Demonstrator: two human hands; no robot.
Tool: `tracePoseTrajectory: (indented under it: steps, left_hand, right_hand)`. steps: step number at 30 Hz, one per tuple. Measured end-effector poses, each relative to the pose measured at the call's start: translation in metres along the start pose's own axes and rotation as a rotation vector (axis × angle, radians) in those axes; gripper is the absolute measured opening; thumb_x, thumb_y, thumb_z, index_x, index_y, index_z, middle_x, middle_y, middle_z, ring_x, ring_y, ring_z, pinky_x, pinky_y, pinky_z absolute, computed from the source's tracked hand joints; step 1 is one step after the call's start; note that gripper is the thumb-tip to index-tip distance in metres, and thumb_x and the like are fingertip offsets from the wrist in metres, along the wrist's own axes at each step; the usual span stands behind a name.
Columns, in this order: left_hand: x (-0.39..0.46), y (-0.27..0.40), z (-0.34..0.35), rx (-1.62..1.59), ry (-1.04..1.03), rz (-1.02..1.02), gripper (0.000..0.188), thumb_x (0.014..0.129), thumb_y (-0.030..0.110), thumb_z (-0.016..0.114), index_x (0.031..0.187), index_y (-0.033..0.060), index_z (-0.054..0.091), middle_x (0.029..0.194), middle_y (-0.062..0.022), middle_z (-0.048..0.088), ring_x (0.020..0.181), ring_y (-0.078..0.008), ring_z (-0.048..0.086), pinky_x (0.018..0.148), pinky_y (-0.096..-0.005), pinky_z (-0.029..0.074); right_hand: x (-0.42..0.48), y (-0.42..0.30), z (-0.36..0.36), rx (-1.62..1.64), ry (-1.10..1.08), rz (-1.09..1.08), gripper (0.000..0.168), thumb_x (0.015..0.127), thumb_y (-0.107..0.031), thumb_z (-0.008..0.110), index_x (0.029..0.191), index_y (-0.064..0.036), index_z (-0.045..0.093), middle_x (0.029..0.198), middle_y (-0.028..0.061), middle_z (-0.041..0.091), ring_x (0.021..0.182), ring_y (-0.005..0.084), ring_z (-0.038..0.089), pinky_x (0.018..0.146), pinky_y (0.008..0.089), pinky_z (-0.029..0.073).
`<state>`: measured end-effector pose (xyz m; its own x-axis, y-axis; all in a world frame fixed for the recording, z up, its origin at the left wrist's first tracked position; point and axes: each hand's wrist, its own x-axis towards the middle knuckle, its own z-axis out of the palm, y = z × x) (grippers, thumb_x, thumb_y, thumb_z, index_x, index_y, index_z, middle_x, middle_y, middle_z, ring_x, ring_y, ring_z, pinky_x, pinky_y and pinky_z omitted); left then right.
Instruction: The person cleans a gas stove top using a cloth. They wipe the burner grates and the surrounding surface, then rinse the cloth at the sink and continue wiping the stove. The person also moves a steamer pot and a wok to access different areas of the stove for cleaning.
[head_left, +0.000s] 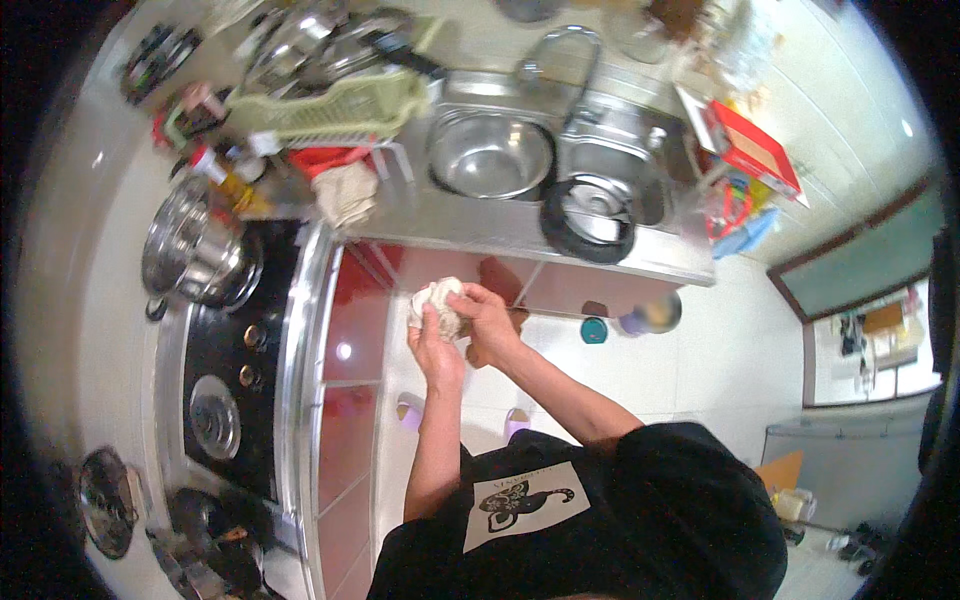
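Observation:
Between my two hands is a crumpled off-white cloth (448, 315), held in front of the counter's red cabinet doors. My left hand (436, 352) grips it from the near left side, thumb on top. My right hand (486, 322) closes on its right side, with the thumb and fingers pressed into the folds. Beyond the hands, a steel bowl (491, 156) sits in the left sink basin. A dark-rimmed pan or lid (587, 220) lies at the front edge of the right basin (611, 161). Another beige cloth (346, 195) rests on the counter's left corner.
A gas stove (225, 360) runs along the left with a large steel pot (199, 251) on it. A green dish rack (322, 112) full of pans stands at the back left. A red box (754, 150) is right of the sink. A teal container (594, 330) is on the floor.

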<state>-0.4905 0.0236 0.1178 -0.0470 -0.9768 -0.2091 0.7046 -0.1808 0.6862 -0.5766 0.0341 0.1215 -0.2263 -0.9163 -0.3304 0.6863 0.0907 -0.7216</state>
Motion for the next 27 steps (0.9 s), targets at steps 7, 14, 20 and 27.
tracePoseTrajectory:
  steps: [7,14,20,27]
  left_hand:
    - [-0.035,-0.103,0.125,-0.052,-0.205,-0.344,0.031,0.099,0.017,0.05,0.125,0.0008,0.049,0.12,-0.0121,0.059,0.111,-0.0247,0.058,0.098,-0.04,0.046]
    - [0.003,-0.152,0.162,-0.082,-0.354,-0.49,0.039,0.1,0.024,0.045,0.133,0.0029,0.044,0.131,-0.0095,0.052,0.122,-0.0226,0.05,0.106,-0.0376,0.037]
    - [0.063,-0.143,0.202,-0.244,-0.392,-0.652,0.047,0.1,0.032,0.039,0.136,0.0024,0.041,0.137,-0.0131,0.048,0.131,-0.0282,0.042,0.111,-0.0457,0.028]
    - [0.134,-0.142,0.222,-0.285,-0.394,-0.663,0.054,0.098,0.039,0.04,0.137,0.0018,0.039,0.138,-0.0156,0.047,0.129,-0.0326,0.044,0.108,-0.0532,0.032]
  right_hand:
    - [-0.038,-0.112,-0.124,0.025,0.302,-0.343,0.018,0.092,-0.009,0.059,0.107,-0.001,0.062,0.097,0.006,0.067,0.085,0.0154,0.064,0.077,0.0307,0.053]
    - [-0.014,-0.171,-0.147,0.144,0.31,-0.36,0.023,0.094,-0.007,0.052,0.116,0.0,0.056,0.107,0.01,0.064,0.096,0.0167,0.062,0.088,0.0318,0.05]
    - [0.051,-0.208,-0.157,0.185,0.223,-0.333,0.03,0.097,-0.01,0.046,0.125,0.0,0.051,0.119,0.0116,0.06,0.108,0.0219,0.059,0.095,0.036,0.048]
    - [0.113,-0.239,-0.179,0.118,0.258,-0.421,0.036,0.095,-0.01,0.053,0.127,0.005,0.046,0.126,0.0217,0.057,0.114,0.0277,0.059,0.103,0.0367,0.043]
